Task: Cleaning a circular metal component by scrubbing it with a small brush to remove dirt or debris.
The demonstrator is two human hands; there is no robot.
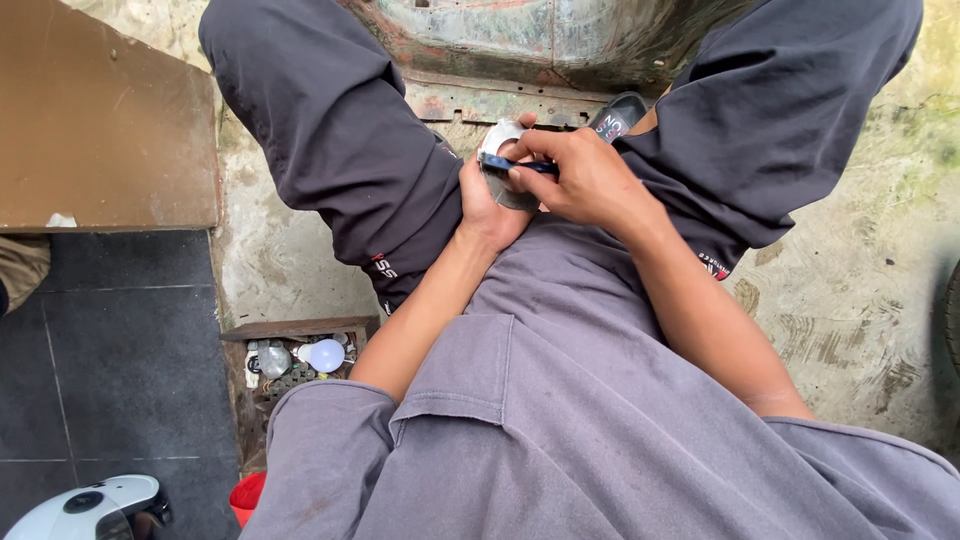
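Observation:
My left hand grips a small round silvery metal part from below, between my knees. My right hand holds a thin dark blue tool pressed across that part, fingers curled over it. Both hands touch each other. Most of the metal part is hidden by my fingers. I am seated in a grey shirt and dark trousers.
A rusty green metal body stands ahead of my knees. A small wooden box holding a white light bulb and small parts sits at my left. A brown step, a white helmet and a black sandal lie nearby.

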